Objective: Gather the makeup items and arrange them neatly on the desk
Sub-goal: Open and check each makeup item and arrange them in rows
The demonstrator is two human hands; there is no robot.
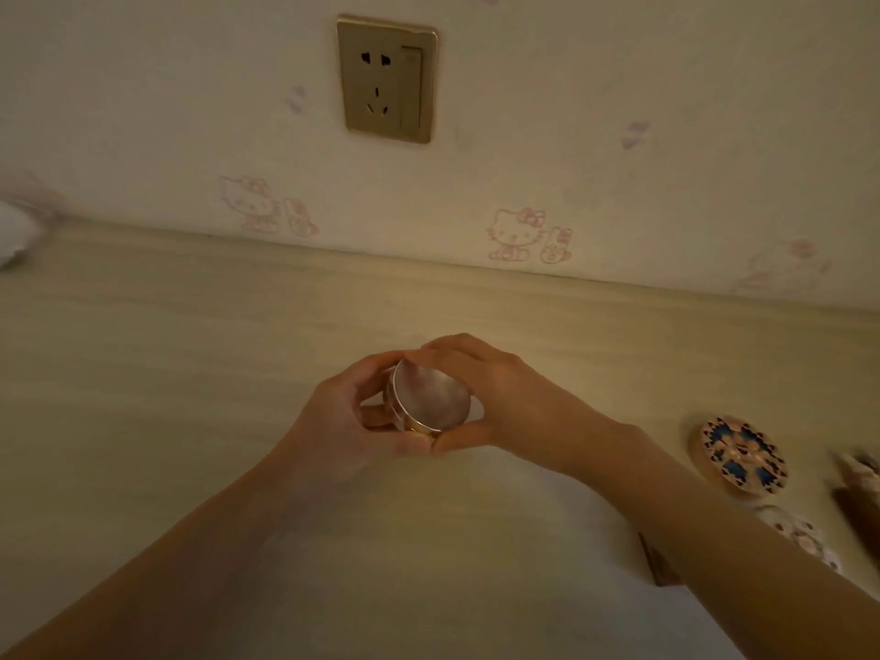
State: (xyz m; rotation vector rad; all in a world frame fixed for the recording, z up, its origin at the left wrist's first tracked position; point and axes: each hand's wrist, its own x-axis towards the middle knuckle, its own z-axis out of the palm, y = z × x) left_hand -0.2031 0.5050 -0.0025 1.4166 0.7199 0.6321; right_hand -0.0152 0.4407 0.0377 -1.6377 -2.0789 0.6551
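1. Presently, the silver compact (431, 397) sits at the centre of the frame, held between both hands just above the desk (143, 350). Whether its underside touches the surface cannot be told.
2. Left hand (347, 416): fingers and thumb are curled round the compact's lower body from the left of the frame.
3. Right hand (495, 397): fingers arch over the far rim of the lid and the thumb pinches the near rim, a narrow grip on the lid edge.
4. Governing relation: the compact is in contact with both hands, so neither is nearer. It is a disc with no long axis. Its flat lid face tilts toward the camera and the right of the frame.
5. Other items: a patterned compact (740, 454) and a floral compact (805, 540) lie flat at the right edge, well apart from the held one. A blurred brown item (862, 502) beside them is not identifiable.
6. Judgement: the compact appears ready for set-down. That group lies on the right hand's side, so placement there favours that hand. Carrying by the lid alone risks lid and base parting.
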